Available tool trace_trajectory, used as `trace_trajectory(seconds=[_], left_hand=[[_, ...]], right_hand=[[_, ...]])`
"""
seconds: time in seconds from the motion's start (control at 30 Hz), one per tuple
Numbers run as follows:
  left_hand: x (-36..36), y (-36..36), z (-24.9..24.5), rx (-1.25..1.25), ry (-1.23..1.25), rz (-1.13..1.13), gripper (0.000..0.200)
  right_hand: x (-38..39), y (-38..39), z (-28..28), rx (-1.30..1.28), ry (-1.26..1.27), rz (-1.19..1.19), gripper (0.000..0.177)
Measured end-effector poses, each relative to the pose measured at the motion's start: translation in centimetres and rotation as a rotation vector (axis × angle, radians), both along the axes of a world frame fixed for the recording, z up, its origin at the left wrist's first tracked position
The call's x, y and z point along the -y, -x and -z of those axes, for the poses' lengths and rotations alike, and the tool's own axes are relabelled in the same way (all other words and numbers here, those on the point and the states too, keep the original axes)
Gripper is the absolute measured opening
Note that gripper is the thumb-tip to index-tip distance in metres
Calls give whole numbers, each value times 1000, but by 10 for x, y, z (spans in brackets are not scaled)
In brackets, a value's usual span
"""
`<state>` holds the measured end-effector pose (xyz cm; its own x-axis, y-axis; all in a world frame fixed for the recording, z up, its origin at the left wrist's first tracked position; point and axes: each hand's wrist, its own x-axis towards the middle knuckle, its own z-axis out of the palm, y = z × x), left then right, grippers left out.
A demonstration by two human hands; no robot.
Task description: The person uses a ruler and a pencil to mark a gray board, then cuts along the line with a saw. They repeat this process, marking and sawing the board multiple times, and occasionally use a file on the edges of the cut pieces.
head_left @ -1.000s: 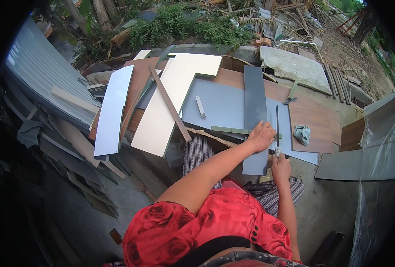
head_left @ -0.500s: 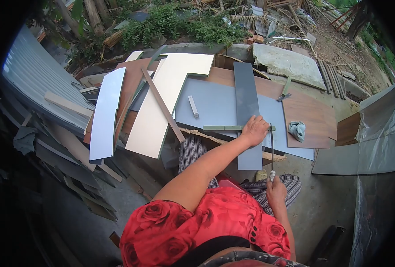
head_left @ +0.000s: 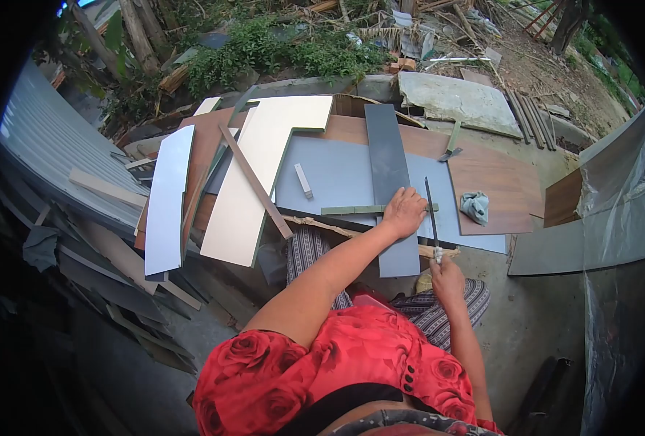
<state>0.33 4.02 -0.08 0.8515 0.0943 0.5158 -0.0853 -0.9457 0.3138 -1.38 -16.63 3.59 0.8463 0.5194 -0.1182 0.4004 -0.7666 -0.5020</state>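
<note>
Saw (head_left: 431,214) in right hand (head_left: 447,281), fist closed round whitish wrapped handle, thin blade pointing about 12 o'clock, right by green strip's (head_left: 348,211) 3 o'clock end. Left hand (head_left: 405,213) pressed down over strip and dark gray board (head_left: 389,160), fingers fairly close together. Crumpled gray-green rag (head_left: 474,208) at left hand's 3 o'clock, small pale block (head_left: 303,180) roughly 10.

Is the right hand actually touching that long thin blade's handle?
Touching: the head view shows the right hand closed around the lower end of the pale handle.
</note>
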Motion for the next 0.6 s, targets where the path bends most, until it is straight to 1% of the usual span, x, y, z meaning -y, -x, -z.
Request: trace_trajectory(seconds=[0.1, 0.17, 0.23, 0.27, 0.33, 0.43, 0.53, 0.6], left_hand=[[2, 2, -8, -70, 28, -13, 15], [2, 0, -9, -101, 29, -2, 16], [2, -2, -4, -37, 31, -2, 16], [3, -3, -2, -39, 39, 29, 16], [2, -3, -4, -50, 15, -8, 16], [1, -2, -6, -76, 10, 5, 17], [1, -2, -8, -81, 11, 14, 16], [2, -2, -5, -69, 8, 26, 15]], right_hand=[[-29, -33, 12, 57, 55, -1, 34], [-43, -45, 22, 99, -10, -22, 33], [-47, -40, 14, 73, 7, 0, 32], [-41, -34, 14, 56, 11, 8, 32], [-20, -15, 14, 34, 9, 2, 31], [21, 23, 15, -9, 12, 22, 30], [39, 34, 11, -38, 56, 25, 30], [27, 20, 7, -9, 42, 12, 30]])
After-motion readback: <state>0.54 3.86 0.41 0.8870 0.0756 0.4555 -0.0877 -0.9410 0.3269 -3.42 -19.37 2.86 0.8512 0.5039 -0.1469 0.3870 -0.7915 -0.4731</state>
